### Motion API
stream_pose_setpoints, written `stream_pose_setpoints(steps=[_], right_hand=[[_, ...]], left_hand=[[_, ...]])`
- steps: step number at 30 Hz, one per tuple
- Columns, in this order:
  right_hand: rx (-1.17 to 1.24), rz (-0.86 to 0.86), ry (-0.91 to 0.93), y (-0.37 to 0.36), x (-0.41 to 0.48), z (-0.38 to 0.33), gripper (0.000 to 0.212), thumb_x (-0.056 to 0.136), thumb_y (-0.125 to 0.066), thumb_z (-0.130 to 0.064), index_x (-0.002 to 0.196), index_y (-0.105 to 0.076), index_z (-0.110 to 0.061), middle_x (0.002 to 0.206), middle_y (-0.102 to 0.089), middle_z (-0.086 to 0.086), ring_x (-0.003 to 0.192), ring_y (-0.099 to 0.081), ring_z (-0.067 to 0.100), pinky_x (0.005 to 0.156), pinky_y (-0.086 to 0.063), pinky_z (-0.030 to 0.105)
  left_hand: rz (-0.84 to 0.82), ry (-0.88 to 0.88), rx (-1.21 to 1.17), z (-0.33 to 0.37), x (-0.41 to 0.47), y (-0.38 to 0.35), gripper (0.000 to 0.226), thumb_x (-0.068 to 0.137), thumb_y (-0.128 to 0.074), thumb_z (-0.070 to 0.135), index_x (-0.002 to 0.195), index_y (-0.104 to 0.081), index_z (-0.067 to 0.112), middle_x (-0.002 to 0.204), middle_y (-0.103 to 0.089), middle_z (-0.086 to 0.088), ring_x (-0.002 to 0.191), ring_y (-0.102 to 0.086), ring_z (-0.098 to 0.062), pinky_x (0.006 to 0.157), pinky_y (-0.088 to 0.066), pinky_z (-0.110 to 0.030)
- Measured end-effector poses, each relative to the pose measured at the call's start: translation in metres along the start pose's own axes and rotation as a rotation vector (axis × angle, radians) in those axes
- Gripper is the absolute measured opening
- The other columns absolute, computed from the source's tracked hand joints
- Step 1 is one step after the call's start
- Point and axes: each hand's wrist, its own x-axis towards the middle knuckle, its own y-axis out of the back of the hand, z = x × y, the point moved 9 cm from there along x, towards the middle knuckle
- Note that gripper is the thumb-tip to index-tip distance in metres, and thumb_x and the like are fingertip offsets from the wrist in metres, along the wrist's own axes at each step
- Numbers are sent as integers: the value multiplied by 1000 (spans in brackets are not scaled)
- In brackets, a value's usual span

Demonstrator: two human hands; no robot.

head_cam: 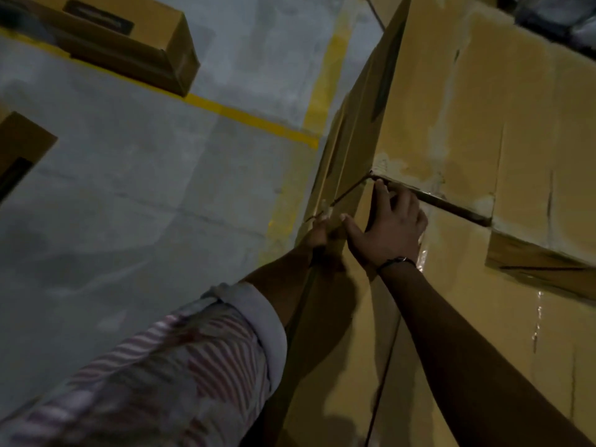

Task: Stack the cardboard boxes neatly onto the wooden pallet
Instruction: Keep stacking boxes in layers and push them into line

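Observation:
A stack of large cardboard boxes fills the right side. The near box (pixel 429 333) butts against a far box (pixel 477 91) across a dark gap (pixel 451 204). My right hand (pixel 392 229) lies on the near box's top at its far left corner, fingers spread and reaching the gap, thumb at the edge. My left hand (pixel 317 232) presses against the side wall of the same corner; its fingers are partly hidden. No wooden pallet is in view.
Grey concrete floor (pixel 145 195) with yellow tape lines (pixel 251 119) lies to the left. A long cardboard box (pixel 129 43) sits on the floor at the top left, and another box corner (pixel 22 150) shows at the left edge. A further box (pixel 541 266) sits at the right.

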Motion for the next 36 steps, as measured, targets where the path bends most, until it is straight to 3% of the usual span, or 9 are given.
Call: stream_pose_setpoints(steps=[2, 6, 9, 14, 17, 22, 29, 32, 36], right_hand=[[1, 6, -16, 0, 4, -1, 90, 83, -51, -73, 156, -27, -26, 154, -29, 13, 146, -20, 35, 115, -18, 57], [0, -9, -28, 1, 9, -4, 93, 74, -53, -71, 153, -32, -26, 154, -30, 11, 144, -23, 35, 113, -22, 57], [-2, -20, -19, 3, 10, -5, 94, 71, -52, -71, 151, -34, -25, 152, -32, 10, 141, -25, 34, 112, -25, 57], [-39, -53, -1, 0, 11, -6, 94, 69, -53, -73, 149, -34, -27, 151, -32, 10, 141, -25, 35, 110, -28, 58], [-55, -52, 5, -2, 8, -7, 94, 69, -53, -72, 149, -34, -27, 152, -31, 11, 141, -26, 35, 110, -28, 58], [-29, -39, 32, -9, -2, -1, 93, 79, -50, -71, 157, -25, -28, 159, -24, 9, 148, -17, 32, 116, -21, 57], [-30, -95, 104, -35, -48, -9, 87, 99, -26, -71, 162, 5, -19, 169, 17, 6, 154, 19, 30, 124, 6, 56], [-36, -108, 193, -49, -97, -17, 89, 99, -20, -73, 162, 9, -17, 167, 22, 8, 153, 24, 30, 123, 8, 56], [-1, -120, 284, -61, -177, -19, 88, 99, -13, -74, 161, 10, -16, 167, 24, 8, 152, 27, 27, 124, 9, 55]], left_hand=[[37, 37, -1, -10, 12, 6, 57, 112, -39, 19, 162, -16, 7, 169, -13, -14, 154, -22, -37, 114, -31, -41], [-37, 15, -36, -26, 27, 3, 53, 113, -36, 25, 161, -23, 7, 163, -32, -14, 146, -40, -35, 115, -39, -42], [-53, 24, -75, -36, 39, 0, 47, 112, -37, 36, 156, -23, 27, 159, -36, -7, 132, -50, -38, 119, -34, -49], [30, 47, -113, -88, 91, 12, 78, 96, -54, 68, 155, -43, 19, 154, -48, -12, 138, -50, -35, 118, -36, -53], [37, 11, -104, -108, 115, 15, 101, 78, -52, 90, 151, -51, 20, 152, -53, -5, 140, -51, -22, 118, -40, -41], [65, 21, -60, -86, 69, 15, 76, 102, -41, 65, 152, -47, 9, 150, -52, -20, 138, -49, -38, 118, -37, -53], [-24, -37, -4, -54, -44, -6, 59, 112, -22, 47, 157, -35, 12, 149, -49, -8, 139, -47, -28, 106, -44, -35], [37, -21, 61, -76, -96, -6, 54, 114, -20, 34, 158, -28, 4, 161, -36, -15, 150, -34, -29, 100, -35, -20], [147, -35, 54, -112, -188, -12, 56, 114, -17, 38, 161, -23, 7, 167, -24, -9, 153, -26, -25, 100, -39, -22]])
